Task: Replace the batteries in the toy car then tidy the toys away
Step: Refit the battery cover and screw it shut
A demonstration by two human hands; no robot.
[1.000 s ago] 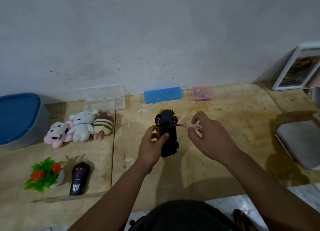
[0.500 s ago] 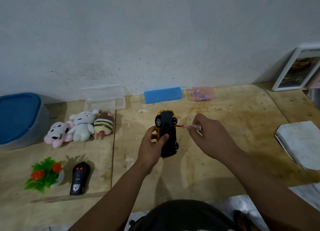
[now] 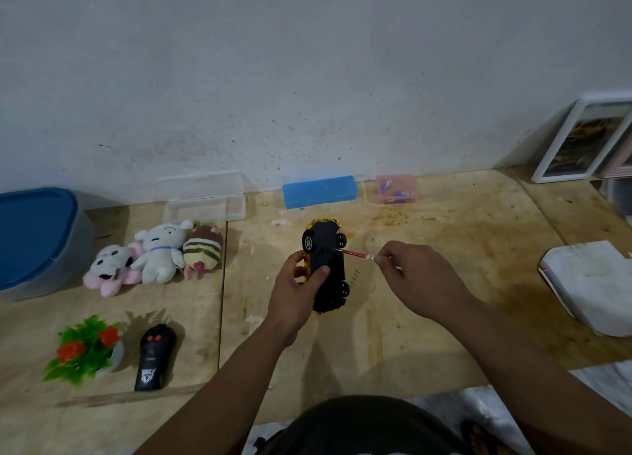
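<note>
Plywood tabletop against a grey wall. Left hand (image 3: 297, 292) grips the car (image 3: 326, 266), held belly-up just above the board, its long axis running away from the person. Right hand (image 3: 415, 275) pinches a screwdriver (image 3: 355, 253) in curled fingers, its shaft lying crosswise to the car with the tip on the underside near the far wheels; the hatch screw is probably there, so the right hand does the turning while the left steadies. Counted: one car, one remote (image 3: 154, 357), three plush toys (image 3: 157, 254), one fake plant (image 3: 85, 350), three small boxes along the wall
</note>
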